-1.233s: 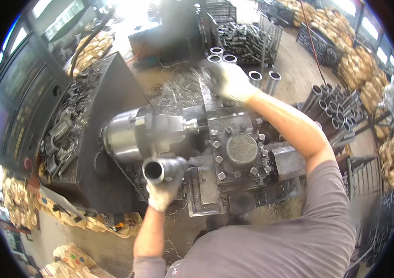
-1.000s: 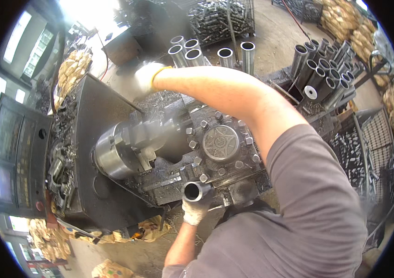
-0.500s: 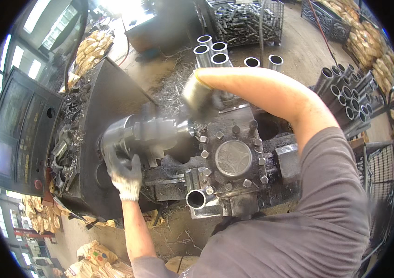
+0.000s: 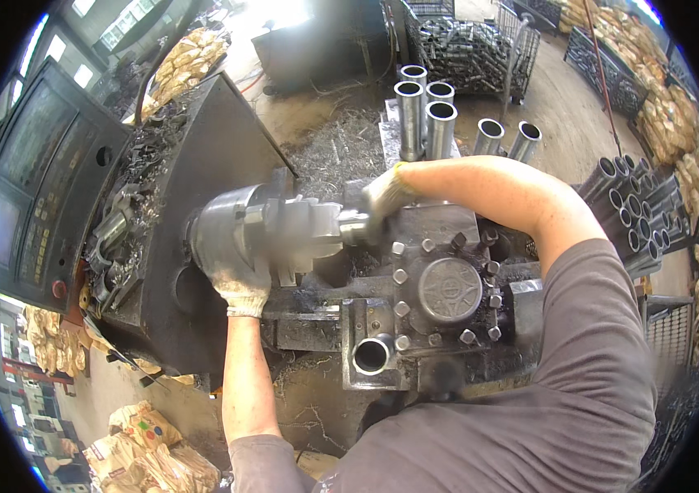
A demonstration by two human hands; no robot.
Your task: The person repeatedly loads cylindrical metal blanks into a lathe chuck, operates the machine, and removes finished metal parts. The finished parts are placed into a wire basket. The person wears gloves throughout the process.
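Observation:
My left hand point(image 4: 241, 279), in a white glove with a grey coating, lies against the round lathe chuck point(image 4: 239, 218). Its fingers rest along the curved side and blend into the grey metal. A short bright metal tube point(image 4: 355, 227) sticks out of the chuck jaws point(image 4: 304, 230) toward the right. My right hand point(image 4: 386, 195), gloved too, is closed at the free end of that tube; its fingertips are partly hidden and slightly blurred. Just right of it stands the bolted square tool turret point(image 4: 450, 289). Another tube point(image 4: 372, 355) is fixed at the turret's near left corner.
Several upright metal tubes point(image 4: 440, 127) stand beyond the turret, and more are stacked point(image 4: 633, 209) at right. A control panel point(image 4: 33, 189) is at left, beside a chip-covered dark housing point(image 4: 202, 156). A wire cage of metal parts point(image 4: 477, 57) stands behind. Sacks point(image 4: 148, 448) lie at lower left.
My right hand has come down and closer to the tube's end. My left hand stays on the chuck, its thumb less spread. The whole view has shifted slightly.

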